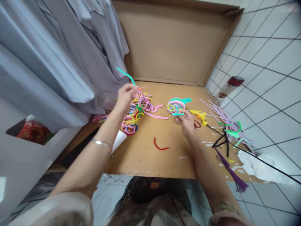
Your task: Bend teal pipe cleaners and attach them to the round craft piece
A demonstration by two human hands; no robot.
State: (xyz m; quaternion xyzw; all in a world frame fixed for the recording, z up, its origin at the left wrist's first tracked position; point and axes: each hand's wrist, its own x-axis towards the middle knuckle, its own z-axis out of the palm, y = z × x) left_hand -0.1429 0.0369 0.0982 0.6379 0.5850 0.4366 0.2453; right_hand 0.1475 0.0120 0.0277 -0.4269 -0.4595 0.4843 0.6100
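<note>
From the middle of the tabletop, we see our left hand near ten o'clock, thumb and fingers pinched on a teal strip, with tangled fuzzy stems at its four o'clock. Near two o'clock, our right hand is clamped on a small teal piece, a round pink-and-green-rimmed thing at its eleven and a yellow glue gun at its two. We find a curved red stem at six o'clock.
</note>
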